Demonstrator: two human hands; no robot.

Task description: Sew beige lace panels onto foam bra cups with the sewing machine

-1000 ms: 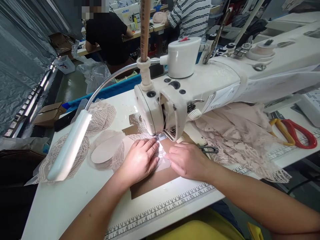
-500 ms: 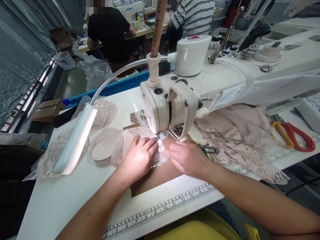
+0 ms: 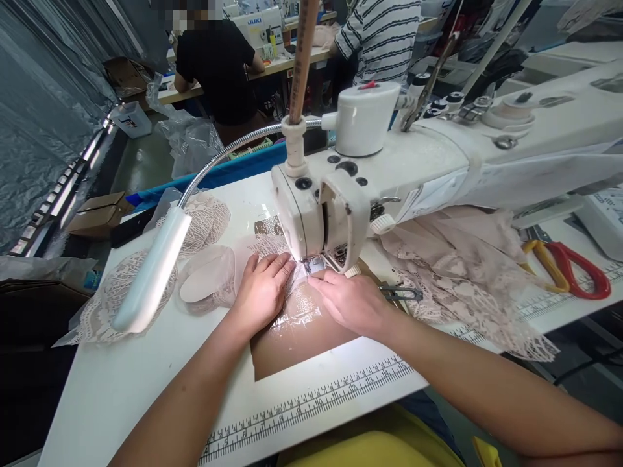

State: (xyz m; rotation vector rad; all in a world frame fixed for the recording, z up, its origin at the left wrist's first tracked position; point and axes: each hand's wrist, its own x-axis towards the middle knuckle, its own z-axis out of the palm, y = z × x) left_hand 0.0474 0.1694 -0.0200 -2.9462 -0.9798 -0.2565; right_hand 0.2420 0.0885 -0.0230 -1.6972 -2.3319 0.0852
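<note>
My left hand (image 3: 263,288) lies flat, fingers stretched forward, on a pale sheer lace piece (image 3: 267,245) just left of the presser foot (image 3: 306,264) of a white sewing machine (image 3: 299,214). On the foot's right side, my right hand (image 3: 348,301) is closed, thumb and forefinger pinching the edge of the sheer lace piece. The fingertips of both hands are close to the needle area, which the machine head partly hides. Beneath the hands is a shiny brown sheet (image 3: 296,350) fixed over the machine bed.
Stacked lace cups (image 3: 207,279) and a lamp (image 3: 153,272) on a bendable neck occupy the left side. To the right lie a lace garment (image 3: 452,259), a dark metal tool (image 3: 402,294) and red-and-yellow-handled scissors (image 3: 579,269). A printed ruler (image 3: 311,408) runs along the front edge. Two people sit beyond.
My left hand has shifted slightly left and back toward me. My right hand has moved a little left, nearer the presser foot. The lace between them has turned, exposing more brown sheet.
</note>
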